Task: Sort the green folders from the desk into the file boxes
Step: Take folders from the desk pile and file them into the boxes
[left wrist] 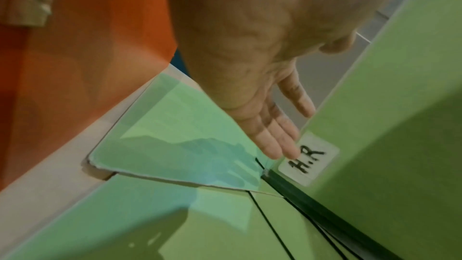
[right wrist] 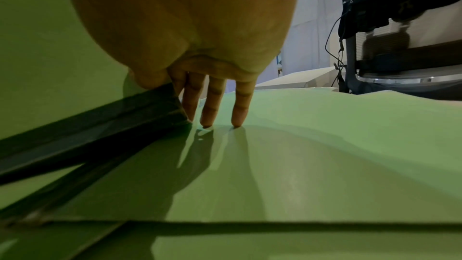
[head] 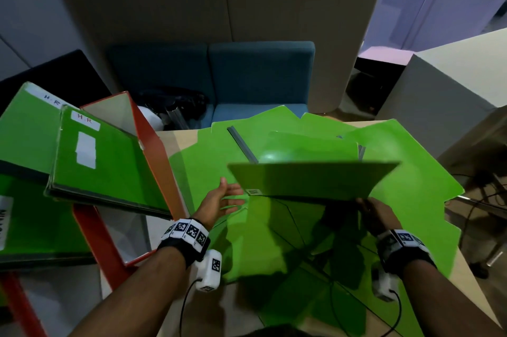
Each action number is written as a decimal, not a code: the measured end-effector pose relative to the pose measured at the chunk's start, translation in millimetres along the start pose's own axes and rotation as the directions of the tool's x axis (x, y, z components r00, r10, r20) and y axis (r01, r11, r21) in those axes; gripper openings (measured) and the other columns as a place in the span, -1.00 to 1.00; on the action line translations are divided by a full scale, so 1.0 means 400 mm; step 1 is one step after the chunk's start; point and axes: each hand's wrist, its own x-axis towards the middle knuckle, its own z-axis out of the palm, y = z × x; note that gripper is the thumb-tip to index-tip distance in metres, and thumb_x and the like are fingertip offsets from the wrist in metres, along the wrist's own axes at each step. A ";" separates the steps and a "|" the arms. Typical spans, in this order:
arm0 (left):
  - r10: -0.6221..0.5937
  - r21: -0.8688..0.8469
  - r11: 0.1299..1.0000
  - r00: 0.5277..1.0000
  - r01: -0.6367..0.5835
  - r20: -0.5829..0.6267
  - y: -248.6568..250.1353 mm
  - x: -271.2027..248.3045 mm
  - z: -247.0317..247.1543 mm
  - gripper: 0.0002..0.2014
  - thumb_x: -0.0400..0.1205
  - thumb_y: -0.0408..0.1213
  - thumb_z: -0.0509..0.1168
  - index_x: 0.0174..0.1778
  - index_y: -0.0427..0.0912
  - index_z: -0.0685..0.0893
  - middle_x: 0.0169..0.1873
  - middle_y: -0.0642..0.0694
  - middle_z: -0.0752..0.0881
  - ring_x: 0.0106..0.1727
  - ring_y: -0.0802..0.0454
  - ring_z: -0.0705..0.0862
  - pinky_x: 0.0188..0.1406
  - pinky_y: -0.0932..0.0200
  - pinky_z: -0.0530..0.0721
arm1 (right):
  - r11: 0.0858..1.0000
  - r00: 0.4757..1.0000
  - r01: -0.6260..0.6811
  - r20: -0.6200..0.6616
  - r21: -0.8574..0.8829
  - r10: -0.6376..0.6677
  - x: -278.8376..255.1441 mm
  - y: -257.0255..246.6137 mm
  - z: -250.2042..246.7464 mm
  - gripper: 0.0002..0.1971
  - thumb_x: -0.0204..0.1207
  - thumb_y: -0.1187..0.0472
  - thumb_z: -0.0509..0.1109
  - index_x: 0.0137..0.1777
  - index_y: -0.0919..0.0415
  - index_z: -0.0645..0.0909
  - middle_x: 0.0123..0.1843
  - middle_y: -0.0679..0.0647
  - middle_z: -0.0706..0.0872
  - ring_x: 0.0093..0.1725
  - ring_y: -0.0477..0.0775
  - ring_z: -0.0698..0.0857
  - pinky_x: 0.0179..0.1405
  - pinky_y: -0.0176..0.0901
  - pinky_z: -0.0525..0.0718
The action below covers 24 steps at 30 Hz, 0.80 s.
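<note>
Two green folders marked H.R (head: 107, 155) already stand in the red file box (head: 153, 144). The right hand (head: 375, 213) pinches a lifted folder (head: 310, 180) by its corner; the left hand (head: 219, 199) reaches flat-fingered toward its label. Many folders (head: 411, 199) remain scattered on the bench (head: 178, 139).

right hand (right wrist: 200, 78): thumb on dark folder spine (right wrist: 95, 126) | fingertips (right wrist: 238, 120) on green folders (right wrist: 325, 145) | chair (right wrist: 405, 33) behind, right
</note>
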 end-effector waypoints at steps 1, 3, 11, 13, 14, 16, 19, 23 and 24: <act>0.013 0.007 1.000 1.000 -0.013 0.008 0.001 0.000 0.004 -0.46 0.74 0.13 -0.17 0.31 -0.07 0.59 0.29 -0.16 0.66 0.20 -0.14 0.70 0.07 0.05 0.65 | 1.000 1.000 0.003 0.004 0.027 -0.003 -0.002 -0.005 -0.002 -0.68 0.70 0.02 0.16 -0.05 0.24 0.61 -0.02 0.30 0.72 -0.14 0.20 0.61 -0.08 -0.02 0.56; 0.053 0.084 0.995 0.998 -0.055 0.027 0.004 0.001 0.010 -0.54 0.74 0.13 -0.12 0.33 0.10 0.59 0.30 -0.05 0.65 0.19 -0.10 0.68 0.10 0.02 0.65 | 1.000 1.000 0.011 -0.007 0.015 -0.011 0.006 -0.006 -0.005 -0.64 0.71 0.02 0.16 0.08 0.29 0.65 -0.03 0.24 0.70 -0.09 0.21 0.63 -0.11 -0.12 0.47; 0.110 0.306 0.945 0.994 -0.112 0.025 0.005 0.041 0.047 -0.72 0.73 -0.06 0.19 0.34 0.06 0.60 0.38 0.01 0.58 0.34 -0.05 0.58 0.29 -0.08 0.60 | 0.998 1.000 0.017 0.004 -0.062 -0.017 0.007 -0.005 -0.021 -0.73 0.68 0.18 0.24 0.04 0.39 0.66 -0.04 0.27 0.63 -0.27 0.04 0.53 -0.41 -0.29 0.36; 0.093 0.399 0.913 0.996 -0.085 -0.002 -0.018 0.058 0.045 -0.67 0.71 -0.10 0.25 0.39 -0.03 0.60 0.41 -0.03 0.58 0.44 -0.06 0.52 0.46 -0.12 0.48 | 0.998 1.000 0.003 -0.010 -0.070 -0.004 0.014 0.002 -0.023 -0.79 0.62 0.32 0.29 0.15 0.38 0.67 0.11 0.29 0.68 -0.06 0.17 0.65 -0.16 -0.22 0.54; 0.075 0.434 0.899 0.997 -0.060 -0.018 -0.027 0.063 0.045 -0.66 0.71 -0.13 0.26 0.41 -0.08 0.58 0.41 -0.05 0.58 0.46 -0.05 0.50 0.50 -0.06 0.42 | 0.998 1.000 -0.021 -0.021 -0.061 0.020 0.019 0.008 -0.025 -0.74 0.57 0.43 0.30 0.23 0.37 0.65 0.19 0.29 0.69 0.08 0.24 0.68 -0.03 -0.15 0.59; 0.045 0.472 0.881 0.998 -0.021 -0.041 -0.043 0.071 0.046 -0.64 0.71 -0.18 0.25 0.43 -0.16 0.56 0.42 -0.10 0.58 0.44 -0.04 0.51 0.45 0.08 0.38 | 0.998 0.998 -0.064 -0.020 -0.009 0.064 0.018 0.011 -0.027 -0.65 0.52 0.54 0.30 0.30 0.38 0.61 0.23 0.29 0.70 0.12 0.24 0.70 -0.06 -0.17 0.58; 0.062 0.454 0.891 0.996 -0.025 -0.068 -0.044 0.071 0.053 -0.66 0.71 -0.24 0.25 0.42 -0.15 0.57 0.40 -0.08 0.59 0.28 0.04 0.55 0.31 0.19 0.41 | 0.998 0.998 -0.063 -0.010 -0.002 0.063 0.021 0.017 -0.025 -0.71 0.55 0.46 0.35 0.25 0.30 0.66 0.11 0.29 0.76 -0.10 0.15 0.70 -0.19 -0.20 0.55; 0.153 0.418 0.904 0.979 -0.085 -0.132 -0.029 0.080 0.058 -0.71 0.70 -0.31 0.27 0.35 -0.10 0.62 0.32 0.01 0.62 0.22 0.06 0.61 0.22 0.21 0.50 | 0.999 0.997 -0.045 -0.055 0.006 0.046 0.029 0.017 -0.023 -0.77 0.55 0.32 0.42 0.19 0.32 0.64 0.11 0.32 0.74 -0.04 0.24 0.69 -0.14 -0.12 0.56; 0.161 0.417 0.905 0.976 -0.085 -0.149 -0.024 0.081 0.060 -0.71 0.70 -0.32 0.27 0.34 -0.11 0.62 0.29 0.01 0.63 0.19 0.06 0.62 0.18 0.23 0.50 | 0.999 0.998 -0.041 -0.056 -0.001 0.040 0.029 0.015 -0.022 -0.76 0.55 0.30 0.42 0.19 0.35 0.62 0.10 0.33 0.73 -0.06 0.23 0.66 -0.15 -0.12 0.53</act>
